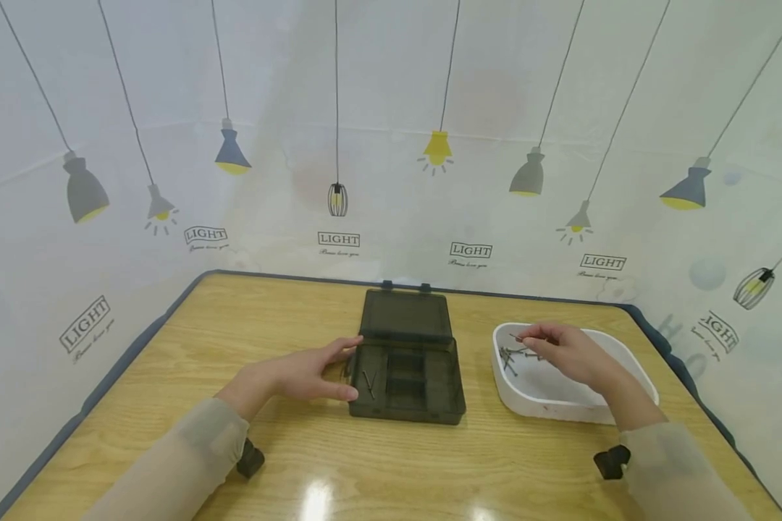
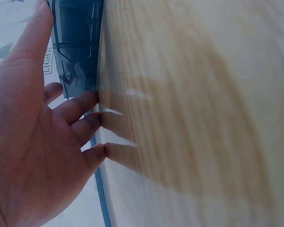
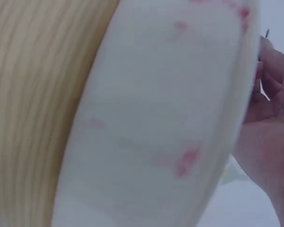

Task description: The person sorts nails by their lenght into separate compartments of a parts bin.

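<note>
A dark translucent compartment box (image 1: 407, 412) lies on the table with its lid (image 1: 407, 314) tipped back. Two screws (image 1: 368, 385) lie in its left compartment. My left hand (image 1: 300, 371) rests at the box's left side, thumb near the front corner and index finger by the hinge side. In the left wrist view, its other fingertips (image 2: 95, 153) touch the tabletop. Over the left part of a white tray (image 1: 560, 409), my right hand (image 1: 570, 351) pinches a thin screw (image 1: 516, 337) between thumb and fingers. Several loose screws (image 1: 508, 360) lie in the tray below it.
The wooden table (image 1: 287, 449) has a dark edge and backs onto a pale curtain (image 1: 391, 87) printed with lamps. Pink marks (image 3: 187, 161) dot the tray's outer wall. The tray stands to the right of the box with a gap of bare wood between.
</note>
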Demonstrator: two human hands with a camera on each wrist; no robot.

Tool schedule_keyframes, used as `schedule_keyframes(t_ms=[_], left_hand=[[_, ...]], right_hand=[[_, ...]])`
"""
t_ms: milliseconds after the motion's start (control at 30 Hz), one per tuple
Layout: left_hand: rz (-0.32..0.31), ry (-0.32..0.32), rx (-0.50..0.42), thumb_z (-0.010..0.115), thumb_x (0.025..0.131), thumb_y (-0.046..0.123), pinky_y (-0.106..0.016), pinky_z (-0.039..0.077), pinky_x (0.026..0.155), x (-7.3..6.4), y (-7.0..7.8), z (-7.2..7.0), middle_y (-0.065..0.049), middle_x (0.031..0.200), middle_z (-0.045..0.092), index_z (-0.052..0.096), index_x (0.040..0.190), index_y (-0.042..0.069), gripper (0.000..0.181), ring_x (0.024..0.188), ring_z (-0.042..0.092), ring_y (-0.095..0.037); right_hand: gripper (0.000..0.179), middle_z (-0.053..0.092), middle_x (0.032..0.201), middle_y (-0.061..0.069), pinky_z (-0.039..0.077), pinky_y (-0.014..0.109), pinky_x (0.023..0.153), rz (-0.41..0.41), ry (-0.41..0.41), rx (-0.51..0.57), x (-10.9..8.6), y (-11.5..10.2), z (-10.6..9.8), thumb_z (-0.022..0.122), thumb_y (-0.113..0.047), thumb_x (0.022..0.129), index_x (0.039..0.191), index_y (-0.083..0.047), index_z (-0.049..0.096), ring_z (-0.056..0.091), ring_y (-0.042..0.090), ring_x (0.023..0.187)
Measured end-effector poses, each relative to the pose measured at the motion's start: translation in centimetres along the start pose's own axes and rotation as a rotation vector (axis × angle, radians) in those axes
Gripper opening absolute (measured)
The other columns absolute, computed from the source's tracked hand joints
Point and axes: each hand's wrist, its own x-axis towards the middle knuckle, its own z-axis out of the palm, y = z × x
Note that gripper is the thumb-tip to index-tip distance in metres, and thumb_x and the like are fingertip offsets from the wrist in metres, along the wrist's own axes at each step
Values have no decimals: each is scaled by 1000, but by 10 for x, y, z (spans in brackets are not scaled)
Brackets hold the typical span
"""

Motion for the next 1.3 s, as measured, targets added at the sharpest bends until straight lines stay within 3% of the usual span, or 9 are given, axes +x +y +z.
schedule_keyframes(t_ms=[167, 333, 533, 667, 800, 1000, 1100, 1300], left_hand=[[0, -1, 4, 74, 98, 66, -65, 27, 134, 1, -3, 1, -3, 184, 26, 9, 178, 35, 107, 169, 28, -36], [0, 1, 6, 74, 98, 67, -65, 27, 134, 2, -4, 1, -3, 184, 26, 9, 178, 37, 107, 169, 28, -36], [10, 1, 9, 75, 98, 65, -63, 26, 135, 3, -2, 2, -5, 183, 28, 10, 178, 34, 108, 169, 28, -34], [15, 2, 9, 76, 99, 62, -62, 25, 136, 2, 0, 0, -8, 183, 28, 10, 178, 32, 107, 169, 28, -34], [11, 2, 9, 76, 100, 60, -63, 25, 136, 0, 1, -1, -8, 183, 27, 10, 178, 30, 107, 169, 27, -35], [14, -9, 1, 76, 100, 60, -65, 24, 135, -1, 1, 0, -10, 183, 26, 9, 178, 29, 108, 169, 27, -38], [15, 5, 16, 75, 100, 61, -65, 24, 136, 1, -1, -1, -10, 183, 27, 9, 178, 30, 107, 168, 28, -38], [7, 1, 17, 76, 98, 65, -64, 25, 135, 3, -1, -1, -7, 183, 27, 10, 178, 35, 108, 168, 28, -37]], right_hand=[[33, 67, 109, 10, 54, 30, 73, -83, 25, 74, -4, -29, 11, 60, -30, 116, 133, -2, 66, 59, 22, 90], [28, 61, 100, 12, 54, 31, 67, -134, -27, 177, -2, -57, 23, 61, -25, 115, 131, -2, 63, 58, 22, 79], [25, 62, 101, 11, 63, 33, 76, -148, -98, 240, 3, -80, 43, 60, -19, 115, 131, 0, 61, 64, 20, 83], [25, 64, 101, 13, 65, 35, 80, -145, -123, 259, 10, -89, 60, 62, -18, 114, 129, 2, 60, 65, 21, 84], [25, 66, 106, 13, 67, 44, 82, -146, -140, 276, 16, -95, 76, 63, -17, 114, 131, 0, 59, 67, 23, 85], [26, 67, 113, 30, 68, 56, 83, -179, -168, 318, 24, -100, 99, 62, -12, 113, 137, -4, 56, 75, 27, 85], [25, 67, 114, 33, 69, 54, 83, -179, -163, 325, 29, -103, 105, 64, -13, 112, 135, -4, 61, 75, 25, 84], [27, 74, 105, 20, 62, 41, 69, -154, -121, 228, 35, -101, 118, 69, -19, 110, 132, -4, 68, 71, 25, 79]])
